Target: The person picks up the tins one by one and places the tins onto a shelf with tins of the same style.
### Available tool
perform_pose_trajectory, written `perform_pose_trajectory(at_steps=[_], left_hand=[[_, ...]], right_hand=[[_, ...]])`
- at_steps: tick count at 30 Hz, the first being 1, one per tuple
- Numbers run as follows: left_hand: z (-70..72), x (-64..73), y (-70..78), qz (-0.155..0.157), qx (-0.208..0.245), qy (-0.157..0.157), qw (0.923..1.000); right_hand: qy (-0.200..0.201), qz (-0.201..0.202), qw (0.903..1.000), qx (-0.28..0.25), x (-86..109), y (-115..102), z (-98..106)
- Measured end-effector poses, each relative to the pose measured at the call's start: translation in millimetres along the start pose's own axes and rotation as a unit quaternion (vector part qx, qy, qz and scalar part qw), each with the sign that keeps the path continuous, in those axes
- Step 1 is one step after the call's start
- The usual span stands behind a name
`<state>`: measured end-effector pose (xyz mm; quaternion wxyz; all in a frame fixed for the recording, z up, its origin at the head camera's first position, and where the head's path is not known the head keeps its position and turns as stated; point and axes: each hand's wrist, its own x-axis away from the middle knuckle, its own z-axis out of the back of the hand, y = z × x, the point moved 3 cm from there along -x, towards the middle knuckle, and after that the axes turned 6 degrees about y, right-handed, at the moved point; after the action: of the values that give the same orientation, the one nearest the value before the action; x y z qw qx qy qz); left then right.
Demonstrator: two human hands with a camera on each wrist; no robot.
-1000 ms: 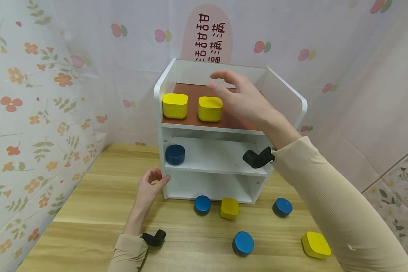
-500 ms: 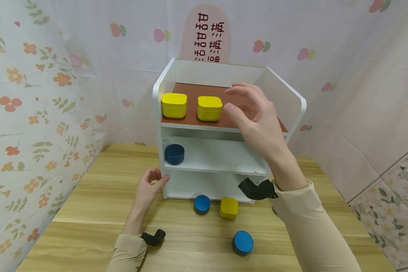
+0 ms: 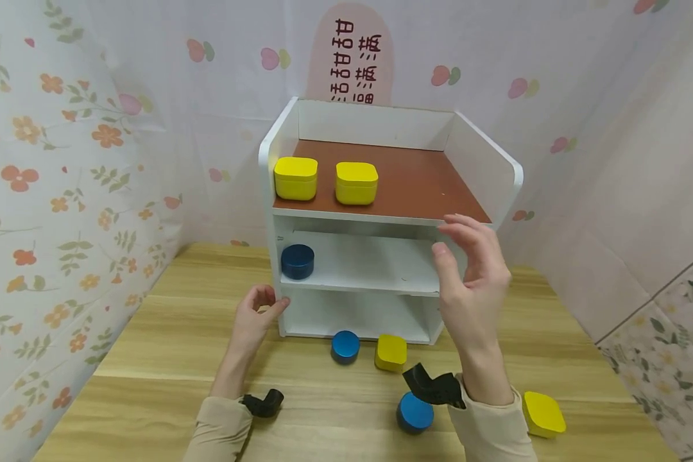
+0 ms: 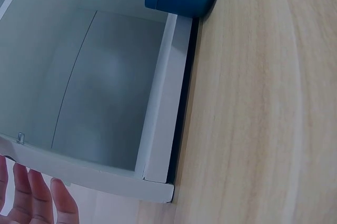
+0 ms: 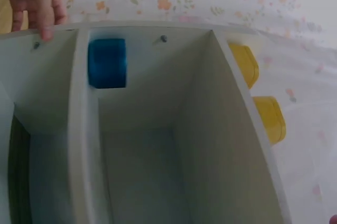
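Clock face set on the head view's centre. At eight o'clock, left hand with a narrow grip on the left side edge of a white shelf unit, thumb over the front, fingers bent along the outside. Toward half past ten, on the brown top board, a corner yellow box. Near eight, on the middle shelf, a dark blue tin. At six, on the wooden table, a front blue tin. At twelve, back on top, a second yellow box. At five, a front yellow box; farther out, a near blue tin. At four, right hand, empty, fingers curved, grip wide; beyond, a lone yellow box.

Seemingly mid-reach. Best done by steadying lightly on the left, opening the right grip astride one container, and pinching evenly across opposite sides.
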<state>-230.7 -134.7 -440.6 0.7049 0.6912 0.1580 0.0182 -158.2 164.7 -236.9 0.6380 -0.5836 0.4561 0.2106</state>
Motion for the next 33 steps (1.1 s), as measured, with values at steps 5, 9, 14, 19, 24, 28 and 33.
perform_pose_trajectory(at_steps=[5, 9, 14, 19, 24, 28, 33], left_hand=[[-0.1, 0.5, 0.5, -0.001, 0.001, 0.001, 1.0000], [0.2, 0.1, 0.4, -0.003, 0.002, 0.002, 1.0000], [1.2, 0.6, -0.1, 0.000, 0.000, 0.002, 1.0000], [0.3, 0.8, 1.0, 0.003, -0.003, -0.002, 1.0000], [-1.0, -0.5, 3.2, -0.002, -0.001, 0.001, 1.0000], [-1.6, 0.0, 4.6, -0.006, 0.001, 0.002, 1.0000], [-2.2, 2.2, 3.5, 0.009, 0.001, 0.004, 0.9999]], right_hand=[[0.064, -0.030, 0.9960, -0.054, 24.1, 14.1, 20.6], [0.055, -0.031, 0.9968, -0.049, 41.4, 28.5, 31.7], [-0.009, -0.022, 0.9993, -0.030, 61.0, 51.5, 38.8], [-0.128, -0.033, 0.9909, -0.026, 74.4, 76.2, 45.8], [-0.273, -0.115, 0.9551, 0.005, 84.9, 102.6, 54.0], [-0.348, -0.189, 0.9182, 0.006, 94.1, 125.1, 54.7], [-0.405, -0.239, 0.8821, 0.016, 106.5, 148.8, 53.9]])
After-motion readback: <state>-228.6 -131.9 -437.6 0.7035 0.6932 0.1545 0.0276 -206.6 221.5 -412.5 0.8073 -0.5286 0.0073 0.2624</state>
